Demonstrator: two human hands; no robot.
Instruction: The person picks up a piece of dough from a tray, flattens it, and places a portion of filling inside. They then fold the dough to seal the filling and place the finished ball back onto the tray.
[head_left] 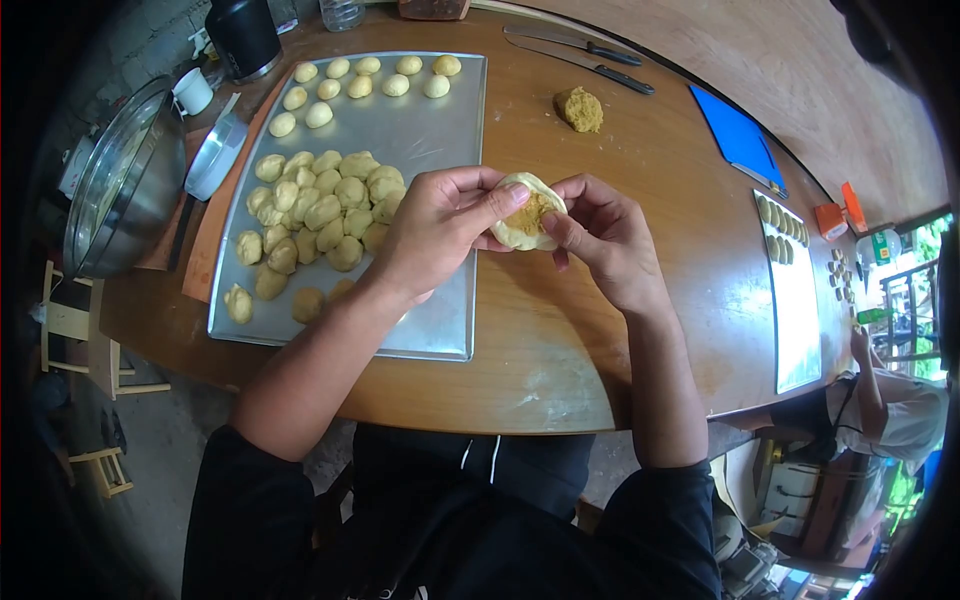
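Between my two hands, above the table, is a round of pale dough (520, 238) with yellow-brown filling (530, 213) in its middle. My left hand (445, 225) grips the dough's left side, its thumb pressing on the filling. On the right side, my right hand (605, 235) pinches the dough's edge between thumb and fingers. Left of my hands lies a metal tray (440, 130) with many lumps of dough (325, 210) and, along its far end, smoother round balls (397, 84). Farther back on the table sits a lump of filling (579, 109).
Two long knives (600, 70) lie at the back. At left stand a metal bowl (125, 190), a white mug (193, 92) and a dark container (243, 40). A blue board (738, 135) and another tray (797, 330) with pieces lie right. Another person (880, 410) is at the far right.
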